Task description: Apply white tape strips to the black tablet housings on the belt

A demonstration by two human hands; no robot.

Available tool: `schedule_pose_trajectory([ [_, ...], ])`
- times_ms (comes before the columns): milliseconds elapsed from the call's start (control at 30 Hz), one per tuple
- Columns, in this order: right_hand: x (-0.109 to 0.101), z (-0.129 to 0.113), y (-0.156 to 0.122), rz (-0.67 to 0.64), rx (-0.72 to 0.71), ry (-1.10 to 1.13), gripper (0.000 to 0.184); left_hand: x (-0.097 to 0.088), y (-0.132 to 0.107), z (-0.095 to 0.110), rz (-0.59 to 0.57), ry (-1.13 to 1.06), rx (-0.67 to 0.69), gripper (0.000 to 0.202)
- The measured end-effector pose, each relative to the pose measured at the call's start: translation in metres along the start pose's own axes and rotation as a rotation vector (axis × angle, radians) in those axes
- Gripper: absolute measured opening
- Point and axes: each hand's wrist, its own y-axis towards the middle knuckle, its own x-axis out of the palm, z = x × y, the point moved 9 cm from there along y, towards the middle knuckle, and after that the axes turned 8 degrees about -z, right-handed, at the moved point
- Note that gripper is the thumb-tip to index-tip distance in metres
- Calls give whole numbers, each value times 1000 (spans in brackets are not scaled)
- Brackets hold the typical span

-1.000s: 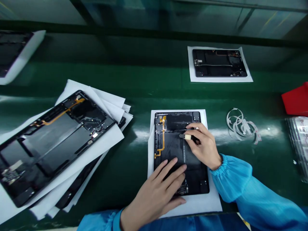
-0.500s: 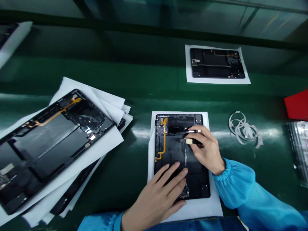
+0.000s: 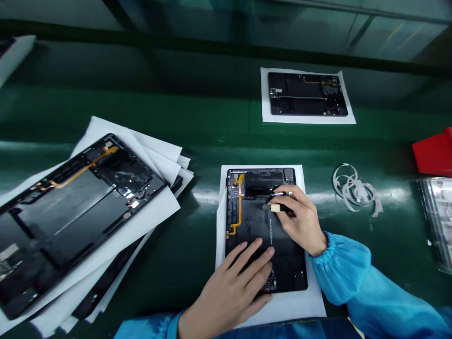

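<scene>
An opened tablet shell (image 3: pixel 261 216) lies on a white sheet (image 3: pixel 300 306) in front of me, an orange flex cable (image 3: pixel 240 207) running down its left side. My left hand (image 3: pixel 233 287) rests on the lower part of the shell, fingers spread and holding nothing. Over the upper right part, my right hand (image 3: pixel 300 216) is closed on a small tool (image 3: pixel 274 207) with a cream band and a rounded dark end. A shiny metal piece (image 3: pixel 280 193) shows beside its index finger; whether it belongs to the same tool I cannot tell.
To the left is a stack of tablet shells (image 3: pixel 84 207) interleaved with white sheets. Another shell (image 3: pixel 307 96) lies at the back on its own sheet. On the right are a coil of pale tape (image 3: pixel 356 190), a red bin (image 3: pixel 434 153) and clear plastic trays (image 3: pixel 439 212).
The view has shifted slightly, so the things around appear a little further left. Both hands keep nearly the same place on the shell, and the tool has barely moved against it.
</scene>
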Motion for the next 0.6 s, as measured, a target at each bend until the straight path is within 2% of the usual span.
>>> schedule_pose_trajectory([
  [200, 2, 2, -2, 0, 12, -16, 26, 2, -2, 2, -22, -7, 54, 57],
  [333, 5, 3, -3, -7, -2, -19, 26, 5, 0, -2, -45, 48, 32, 71],
  [467, 3, 9, -3, 32, 40, 29, 39, 4, 15, -16, -85, 137, -26, 89],
  [600, -10, 14, -4, 141, 90, 148, 33, -6, 34, -36, -53, 159, -100, 82],
])
